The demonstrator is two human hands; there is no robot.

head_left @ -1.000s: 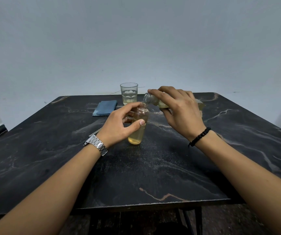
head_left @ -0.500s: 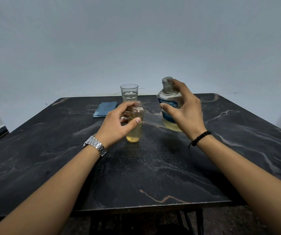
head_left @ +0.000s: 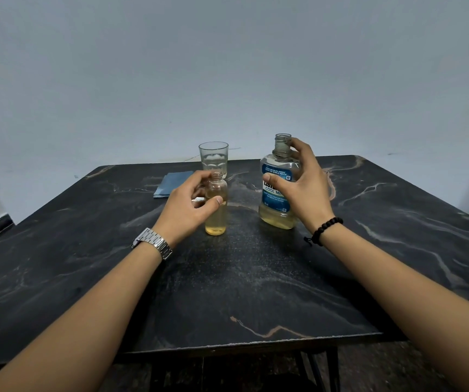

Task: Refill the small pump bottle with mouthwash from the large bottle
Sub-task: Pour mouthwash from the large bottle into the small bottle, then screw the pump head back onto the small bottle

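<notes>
Small bottle (head_left: 215, 206) upright on table (head_left: 256, 278), no cap, yellow liquid to approx. half. L hand (head_left: 189, 206) curled round it, thumb across front, fingers behind. Big bottle (head_left: 277, 193) upright just right of it, also uncapped, blue label, liquid low. R hand (head_left: 304, 188) grips its right side: thumb on label, forefinger at neck. Bottles apart, not touching. Behind small bottle: glass (head_left: 213, 158); blue cloth (head_left: 172, 183) to its left. Table dark, marble-look w/ pale veins. Plain pale wall (head_left: 227, 66) behind.
</notes>
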